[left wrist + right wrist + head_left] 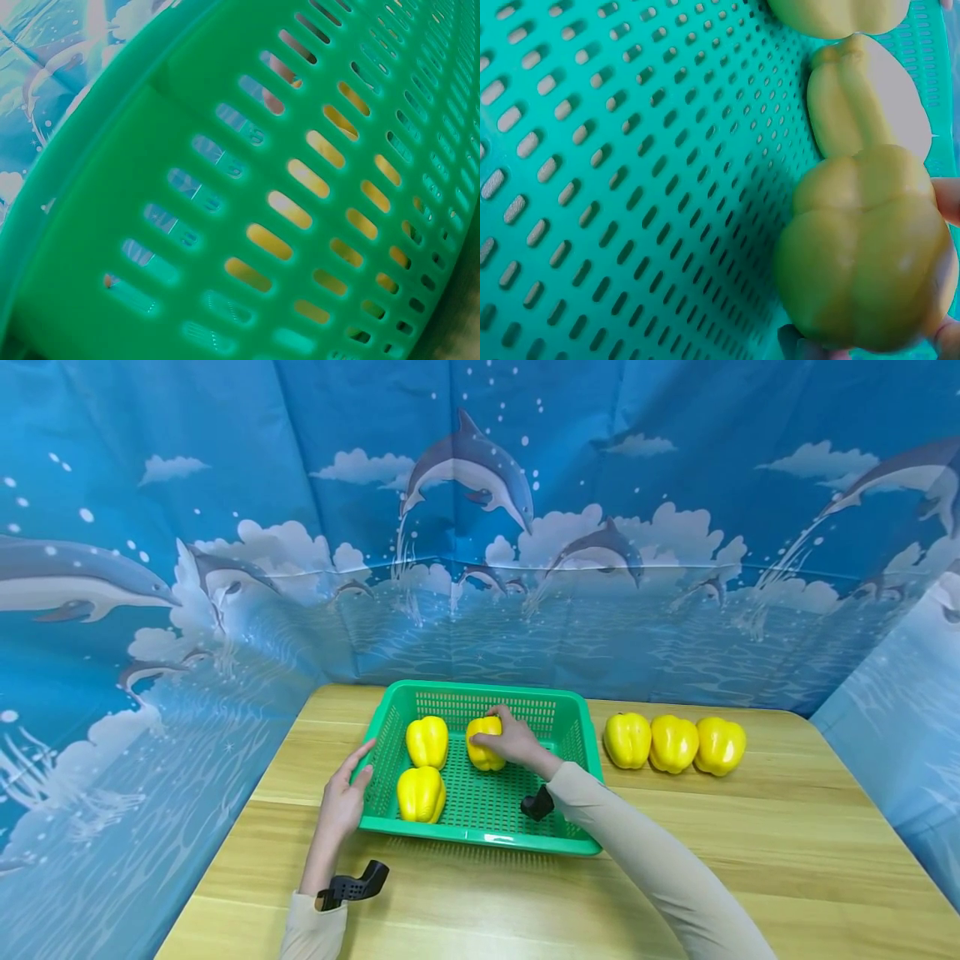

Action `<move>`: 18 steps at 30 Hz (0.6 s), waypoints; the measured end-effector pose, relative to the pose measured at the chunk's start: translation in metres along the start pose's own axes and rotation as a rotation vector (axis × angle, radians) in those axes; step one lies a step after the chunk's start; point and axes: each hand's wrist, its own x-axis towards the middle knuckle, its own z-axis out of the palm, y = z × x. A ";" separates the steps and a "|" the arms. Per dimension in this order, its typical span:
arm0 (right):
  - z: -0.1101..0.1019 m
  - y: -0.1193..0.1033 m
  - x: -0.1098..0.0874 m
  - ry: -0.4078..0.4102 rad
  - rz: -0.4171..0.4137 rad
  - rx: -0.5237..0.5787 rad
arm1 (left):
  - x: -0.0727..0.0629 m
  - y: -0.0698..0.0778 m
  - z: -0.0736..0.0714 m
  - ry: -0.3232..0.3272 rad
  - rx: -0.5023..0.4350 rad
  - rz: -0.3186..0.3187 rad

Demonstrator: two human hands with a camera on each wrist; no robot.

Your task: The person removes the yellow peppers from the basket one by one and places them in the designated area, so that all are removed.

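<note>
Inside a green plastic basket (487, 837), my right hand (517, 743) grips a yellow bell pepper (483, 752). The right wrist view shows this bell pepper (862, 255) large and close, with fingers (949, 199) at its side. Two more yellow bell peppers, a rear one (427, 742) and a front one (421, 794), stand in the basket's left part. My left hand (342, 797) rests against the basket's left rim, its fingers extended along it. In the left wrist view the slotted basket wall (187, 247) fills most of the picture, with yellow showing through the slots.
Right of the basket, three yellow bell peppers (674, 744) stand in a row on the wooden table (750, 835). A blue curtain (480, 627) printed with dolphins hangs behind the table and along its sides.
</note>
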 end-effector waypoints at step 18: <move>-0.005 -0.006 -0.002 0.053 -0.001 0.023 | 0.001 0.000 0.000 -0.001 -0.008 -0.007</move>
